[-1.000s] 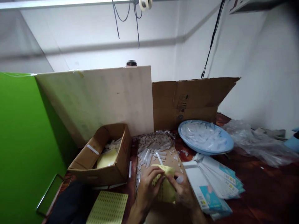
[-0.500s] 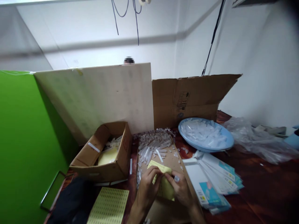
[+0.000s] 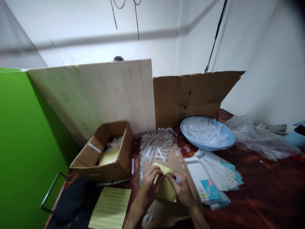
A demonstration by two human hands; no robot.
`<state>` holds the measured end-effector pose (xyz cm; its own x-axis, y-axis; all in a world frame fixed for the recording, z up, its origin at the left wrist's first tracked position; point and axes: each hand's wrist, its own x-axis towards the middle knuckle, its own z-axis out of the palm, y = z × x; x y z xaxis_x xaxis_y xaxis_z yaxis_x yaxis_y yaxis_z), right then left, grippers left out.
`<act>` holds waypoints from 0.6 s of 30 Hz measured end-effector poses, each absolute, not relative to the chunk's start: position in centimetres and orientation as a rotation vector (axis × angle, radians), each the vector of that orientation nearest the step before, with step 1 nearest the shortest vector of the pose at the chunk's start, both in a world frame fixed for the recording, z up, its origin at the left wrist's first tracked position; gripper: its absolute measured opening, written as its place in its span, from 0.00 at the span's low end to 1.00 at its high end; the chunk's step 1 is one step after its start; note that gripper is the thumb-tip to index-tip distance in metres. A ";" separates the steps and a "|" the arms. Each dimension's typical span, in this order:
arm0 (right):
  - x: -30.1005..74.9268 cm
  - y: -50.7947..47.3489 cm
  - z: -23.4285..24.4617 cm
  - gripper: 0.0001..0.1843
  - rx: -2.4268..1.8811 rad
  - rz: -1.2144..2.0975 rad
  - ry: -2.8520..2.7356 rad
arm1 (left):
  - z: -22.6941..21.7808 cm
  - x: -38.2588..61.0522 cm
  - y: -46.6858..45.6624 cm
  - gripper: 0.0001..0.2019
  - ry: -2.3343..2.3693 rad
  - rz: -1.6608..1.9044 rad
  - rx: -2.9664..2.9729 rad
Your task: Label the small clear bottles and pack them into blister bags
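Observation:
Over a cardboard sheet [image 3: 177,160], my left hand [image 3: 149,184] and my right hand [image 3: 183,189] both grip a bent yellow sticker sheet [image 3: 167,189]. Their fingertips meet near its upper part, and the pinch point is partly hidden. A small clear tube end [image 3: 178,180] pokes out between the fingers of my right hand. Beyond the hands, several clear plastic tubes [image 3: 149,154] and a heap of small translucent pieces [image 3: 156,138] lie on the cardboard. To the left of my left arm lies another yellow sticker sheet [image 3: 111,206], flat and printed with rows of small marks.
An open cardboard box [image 3: 102,173] holds yellow sheets and pale pieces at left. At right are a blue basin [image 3: 190,141] full of clear tubes, fanned white-and-blue packets [image 3: 212,190] and a plastic bag [image 3: 257,136]. Black cloth [image 3: 71,203] lies front left; panels stand behind.
My view has tilted slightly, so the table things appear a little higher and further left. Both hands stay on the sticker sheet, with only small finger movement.

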<state>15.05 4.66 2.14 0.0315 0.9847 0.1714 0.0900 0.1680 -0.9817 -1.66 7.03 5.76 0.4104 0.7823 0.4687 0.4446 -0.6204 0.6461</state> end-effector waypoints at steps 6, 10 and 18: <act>15.2 4.6 1.9 0.24 -1.141 1.051 -1.332 | 5.5 -1.7 7.0 0.06 1.051 1.105 2.282; 15.3 4.6 1.6 0.24 -1.164 1.026 -1.339 | 5.4 -1.8 7.1 0.06 1.052 1.055 2.300; 15.5 4.6 1.8 0.25 -1.183 1.080 -1.287 | 4.8 -1.7 7.6 0.08 1.046 0.987 2.379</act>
<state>15.50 4.56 1.77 0.0204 0.9937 0.1104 0.0632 0.1089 -0.9920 -1.66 7.59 4.77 0.4818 0.7490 0.4549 0.4978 -0.6611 0.5613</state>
